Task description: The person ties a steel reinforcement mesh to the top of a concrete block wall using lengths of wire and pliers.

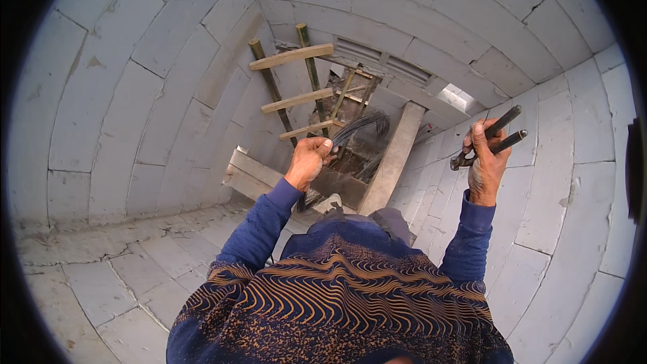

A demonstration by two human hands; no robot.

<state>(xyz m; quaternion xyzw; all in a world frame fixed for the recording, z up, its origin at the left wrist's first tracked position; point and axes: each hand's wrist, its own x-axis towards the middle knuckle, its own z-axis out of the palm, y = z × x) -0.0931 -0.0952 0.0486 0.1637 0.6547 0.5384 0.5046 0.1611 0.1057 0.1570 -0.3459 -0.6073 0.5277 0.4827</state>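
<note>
The left hand (309, 162) pinches a curved bundle of thin dark-grey metal wires (360, 127), trailing toward two o'clock; firm pressure should keep strands together. At three o'clock, the right hand (486, 165) holds dark, long-handled metal pincers (510, 141), handles spread, best gripped steadily.

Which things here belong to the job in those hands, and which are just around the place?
In use:
- bundle of thin, dark metal wires, held in the left hand
- metal pincers with dark handles, held in the right hand

Around, in neither hand:
- large wooden ladder with flat, pale rungs
- long, flat, greyish beam
</note>
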